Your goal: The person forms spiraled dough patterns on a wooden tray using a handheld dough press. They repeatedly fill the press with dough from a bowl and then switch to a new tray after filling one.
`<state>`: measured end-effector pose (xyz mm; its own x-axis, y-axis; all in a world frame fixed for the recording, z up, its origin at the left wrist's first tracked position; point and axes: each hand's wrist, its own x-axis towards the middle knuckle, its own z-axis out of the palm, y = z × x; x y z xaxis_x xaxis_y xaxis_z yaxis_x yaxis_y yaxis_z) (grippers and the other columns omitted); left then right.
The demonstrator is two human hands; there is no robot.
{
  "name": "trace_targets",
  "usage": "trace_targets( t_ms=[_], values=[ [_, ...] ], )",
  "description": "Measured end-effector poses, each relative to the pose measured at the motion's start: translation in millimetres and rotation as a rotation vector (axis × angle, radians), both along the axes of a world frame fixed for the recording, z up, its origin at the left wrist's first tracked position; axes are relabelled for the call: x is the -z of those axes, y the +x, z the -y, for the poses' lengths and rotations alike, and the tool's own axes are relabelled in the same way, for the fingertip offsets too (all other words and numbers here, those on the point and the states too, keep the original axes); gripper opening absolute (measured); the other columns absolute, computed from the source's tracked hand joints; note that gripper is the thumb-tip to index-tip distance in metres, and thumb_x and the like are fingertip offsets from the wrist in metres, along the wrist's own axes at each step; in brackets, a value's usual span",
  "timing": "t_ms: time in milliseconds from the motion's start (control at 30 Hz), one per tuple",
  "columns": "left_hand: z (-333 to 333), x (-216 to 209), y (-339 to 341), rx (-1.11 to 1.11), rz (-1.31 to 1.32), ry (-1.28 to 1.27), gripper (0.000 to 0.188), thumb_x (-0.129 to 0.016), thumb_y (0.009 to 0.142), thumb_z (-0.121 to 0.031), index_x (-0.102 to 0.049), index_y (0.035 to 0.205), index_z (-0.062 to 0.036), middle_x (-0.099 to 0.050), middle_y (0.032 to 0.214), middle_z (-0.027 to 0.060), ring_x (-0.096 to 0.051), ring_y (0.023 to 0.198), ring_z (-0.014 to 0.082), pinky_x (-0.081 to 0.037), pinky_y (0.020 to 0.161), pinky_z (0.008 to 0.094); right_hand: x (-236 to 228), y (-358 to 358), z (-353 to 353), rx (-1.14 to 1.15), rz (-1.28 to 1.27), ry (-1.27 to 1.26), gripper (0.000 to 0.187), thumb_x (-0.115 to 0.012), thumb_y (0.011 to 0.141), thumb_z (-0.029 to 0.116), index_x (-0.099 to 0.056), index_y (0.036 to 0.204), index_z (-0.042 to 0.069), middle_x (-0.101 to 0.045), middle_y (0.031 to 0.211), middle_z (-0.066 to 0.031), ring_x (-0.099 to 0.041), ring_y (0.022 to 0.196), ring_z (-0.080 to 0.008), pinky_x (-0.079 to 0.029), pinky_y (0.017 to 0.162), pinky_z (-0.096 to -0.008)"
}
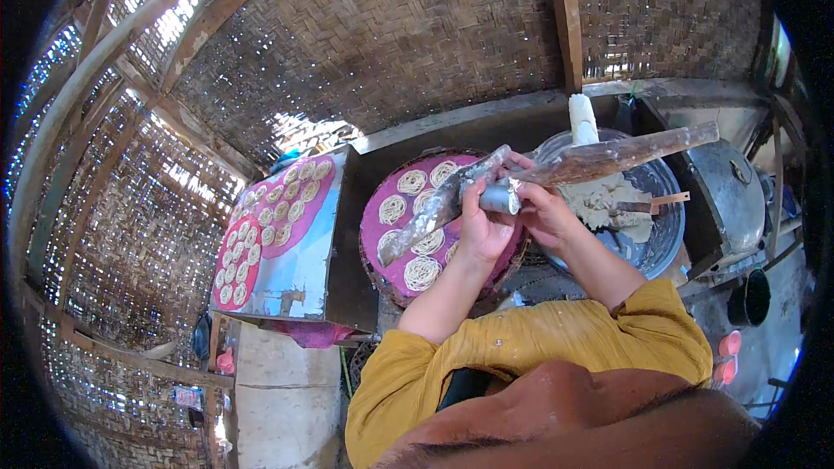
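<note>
Both of my hands meet at a wooden dough press with a short metal cylinder (499, 200). My left hand (486, 233) is closed round this cylinder, whose open end shows pale dough. One floury wooden bar (426, 219) runs from it toward the lower left. My right hand (549, 213) is closed beside the cylinder's mouth, thumb near the dough. A second wooden bar (643, 152) slants to the upper right above that hand. A dough-coated plunger (582, 119) rises behind this bar; whether they join is hard to tell. Beneath the press, coiled dough rounds (423, 274) lie on a round pink-covered tray (373, 213).
To the right is a large basin (673, 239) with pale dough (612, 204) and a wooden-handled tool (665, 200). A tilted board (300, 274) at left carries more coiled rounds on pink cloth. A big metal pot (728, 182) stands far right. Woven walls (417, 35) enclose the work place.
</note>
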<state>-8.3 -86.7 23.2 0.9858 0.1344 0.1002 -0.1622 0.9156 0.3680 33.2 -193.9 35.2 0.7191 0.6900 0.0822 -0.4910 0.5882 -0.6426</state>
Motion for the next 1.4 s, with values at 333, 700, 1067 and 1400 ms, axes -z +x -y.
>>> trace_targets(
  t_ms=[333,700,1067,1400],
  values=[
    [-45.5,-56.0,-8.3,-0.413,0.144,0.380,0.064,-0.056,0.074,-0.025,-0.027,0.126,-0.0048,-0.055,0.087,0.0093,-0.053,0.094,0.0299,-0.053,0.068,0.0367,61.4,-4.7,55.5,0.214,1.463,-0.695,0.012,-0.061,0.067,0.017,-0.059,0.061,0.007,-0.049,0.100,-0.0088,-0.048,0.091,-0.0251,-0.037,0.077,-0.0351],
    [-67.3,-43.7,-21.1,-0.428,0.160,0.449,0.045,-0.053,0.080,-0.035,-0.041,0.120,-0.0195,-0.050,0.100,0.0082,-0.044,0.104,0.0393,-0.039,0.084,0.0523,89.2,64.9,121.9,0.012,1.243,-1.461,0.030,-0.059,0.071,0.036,-0.063,0.082,0.009,-0.060,0.086,-0.0125,-0.057,0.082,-0.0247,-0.045,0.072,-0.0345],
    [-80.2,-51.3,-39.9,-0.506,0.253,0.586,0.055,-0.056,0.077,-0.038,-0.036,0.124,-0.0169,-0.047,0.103,0.0073,-0.043,0.104,0.0396,-0.037,0.086,0.0532,124.3,109.8,136.6,0.902,1.851,-1.900,0.022,-0.055,0.070,0.023,-0.063,0.082,0.006,-0.060,0.084,-0.0096,-0.057,0.077,-0.0260,-0.042,0.073,-0.0410],
    [-86.5,-58.4,-71.8,-0.526,0.225,0.848,0.035,-0.053,0.072,-0.005,-0.043,0.105,-0.0105,-0.045,0.099,0.0090,-0.051,0.088,0.0277,-0.046,0.071,0.0400,94.1,126.9,199.1,0.172,0.985,-2.362,0.019,-0.052,0.070,0.013,-0.064,0.080,0.003,-0.062,0.084,-0.0146,-0.061,0.080,-0.0270,-0.049,0.066,-0.0379]
  ],
)
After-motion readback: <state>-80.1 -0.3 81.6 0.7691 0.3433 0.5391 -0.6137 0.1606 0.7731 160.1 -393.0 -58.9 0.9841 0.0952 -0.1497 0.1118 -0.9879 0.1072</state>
